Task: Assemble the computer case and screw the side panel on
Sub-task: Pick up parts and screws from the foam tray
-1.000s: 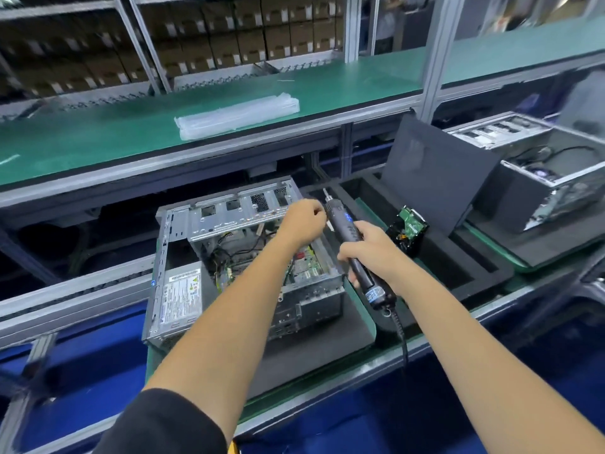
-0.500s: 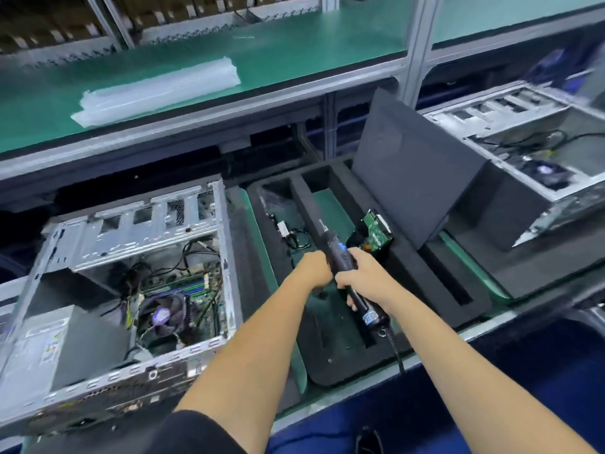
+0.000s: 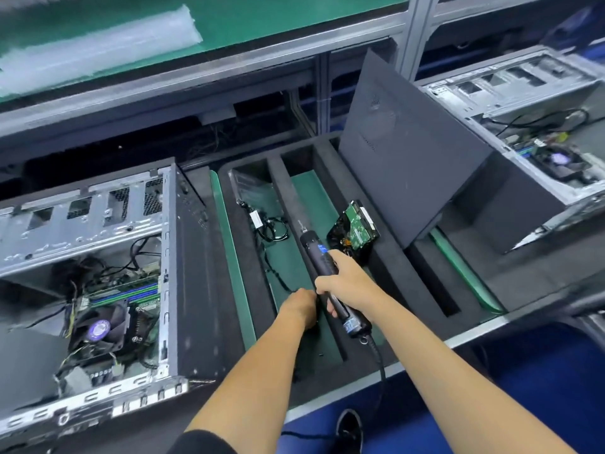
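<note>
Black screwdriver gripped in right hand.

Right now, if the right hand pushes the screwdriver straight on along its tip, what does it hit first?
Probably the foam divider of the tray. The right hand holds the screwdriver with its tip pointing up-left along that black ridge, left of the hard drive. Depth is unclear; it may pass just above.

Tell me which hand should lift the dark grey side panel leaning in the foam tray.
Left, probably. The right hand grips the black electric screwdriver, while the left hand seems to hold nothing, though the dark grey side panel leans further right.
</note>
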`<state>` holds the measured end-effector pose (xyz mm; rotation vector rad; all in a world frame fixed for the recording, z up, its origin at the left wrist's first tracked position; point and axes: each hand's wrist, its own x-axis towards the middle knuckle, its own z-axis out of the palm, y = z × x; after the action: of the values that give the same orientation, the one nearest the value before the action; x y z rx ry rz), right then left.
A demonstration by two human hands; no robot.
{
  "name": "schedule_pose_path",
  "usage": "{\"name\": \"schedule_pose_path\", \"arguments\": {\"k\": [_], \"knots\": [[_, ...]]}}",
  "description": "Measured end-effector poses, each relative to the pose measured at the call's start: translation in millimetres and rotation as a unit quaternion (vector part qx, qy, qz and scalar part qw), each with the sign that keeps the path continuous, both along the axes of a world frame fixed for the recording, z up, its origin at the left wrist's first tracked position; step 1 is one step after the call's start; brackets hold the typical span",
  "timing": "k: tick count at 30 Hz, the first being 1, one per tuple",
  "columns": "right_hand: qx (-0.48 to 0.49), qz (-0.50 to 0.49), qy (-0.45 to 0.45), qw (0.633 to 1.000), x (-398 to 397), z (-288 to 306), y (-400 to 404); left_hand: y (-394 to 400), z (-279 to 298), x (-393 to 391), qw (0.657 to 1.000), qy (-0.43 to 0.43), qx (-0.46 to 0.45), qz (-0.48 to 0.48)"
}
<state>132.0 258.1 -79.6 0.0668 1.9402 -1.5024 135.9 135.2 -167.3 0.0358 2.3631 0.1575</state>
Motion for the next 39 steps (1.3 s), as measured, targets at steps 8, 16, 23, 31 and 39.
{"name": "schedule_pose_path", "arguments": {"k": [8,16,23,31,39], "knots": [[-0.004,-0.002,0.006,1.0,0.8,7.0,-1.8,2.8,-0.5,-4.0,1.0,0.005,0.023,-0.02],[0.006,-0.003,0.021,1.0,9.3,14.8,1.6,-5.1,-3.4,0.6,0.998,0.051,0.023,-0.01],[-0.015,-0.005,0.017,1.0,18.0,23.8,3.7,-1.9,2.7,11.3,0.997,0.069,0.041,0.001],[-0.067,-0.021,0.06,0.996,17.0,69.6,-6.6,-38.9,130.0,-37.6,0.897,0.226,0.258,0.279],[-0.119,0.018,0.099,0.988,36.4,121.1,-62.3,-110.9,225.7,-16.7,0.665,0.355,0.517,0.405]]}}
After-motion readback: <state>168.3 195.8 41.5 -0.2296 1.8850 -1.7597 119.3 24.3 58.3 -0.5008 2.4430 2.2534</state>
